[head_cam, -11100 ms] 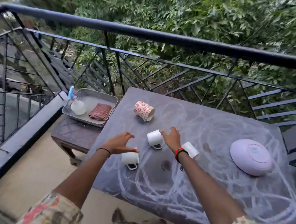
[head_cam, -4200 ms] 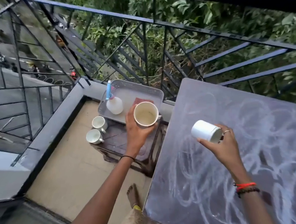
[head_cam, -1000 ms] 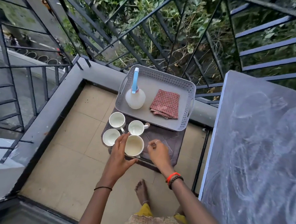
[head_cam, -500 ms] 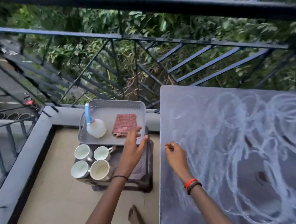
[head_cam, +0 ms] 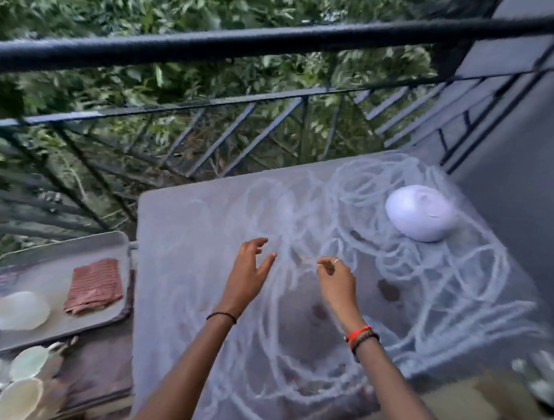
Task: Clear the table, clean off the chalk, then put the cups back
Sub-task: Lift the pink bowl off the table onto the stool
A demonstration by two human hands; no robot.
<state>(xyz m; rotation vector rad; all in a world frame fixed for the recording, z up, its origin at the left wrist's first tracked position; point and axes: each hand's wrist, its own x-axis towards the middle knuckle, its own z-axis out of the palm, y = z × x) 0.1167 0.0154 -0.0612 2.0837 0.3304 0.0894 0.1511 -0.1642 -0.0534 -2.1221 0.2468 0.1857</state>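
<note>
**Chalk on table, one plate remaining, cups set aside**

Chalk point(head_cam: 301, 217) covers most of the grey table point(head_cam: 176, 236) in pale looping scribbles, thickest toward the far and right side. Several dark round spots show among the lines near the middle. A lilac plate point(head_cam: 419, 217) lies upside down on the far right part of the top, touching the surface.

Both my hands hang above the middle of the table, near each other but apart. My left hand point(head_cam: 249, 273) is spread, fingers slightly bent, and grips nothing. My right hand point(head_cam: 336, 278) has its fingers curled inward, thumb and forefinger drawn close. Motion blur prevents me from telling whether anything is pinched between them. A ring sits on one finger. A black band point(head_cam: 222, 315) circles my left wrist, and a red cord and dark beads point(head_cam: 360, 335) circle my right.

The cups point(head_cam: 19, 395) stand well off the table, four of them clustered mouth-up on the near left corner of a dark wooden stool point(head_cam: 97, 371). The stool sits just beside the table's left edge, and the cups are blurred. Behind the cups on the same stool rests a grey tray point(head_cam: 124, 242). In it a folded red checked cloth point(head_cam: 94, 286) lies to the right, and a white spray bottle point(head_cam: 21, 311) with a blue head to the left.

A black metal railing point(head_cam: 279, 38) runs along the far side, with green foliage point(head_cam: 119, 2) beyond it. A grey wall point(head_cam: 531, 160) closes the right. Objects at the bottom right corner are too blurred to identify.
</note>
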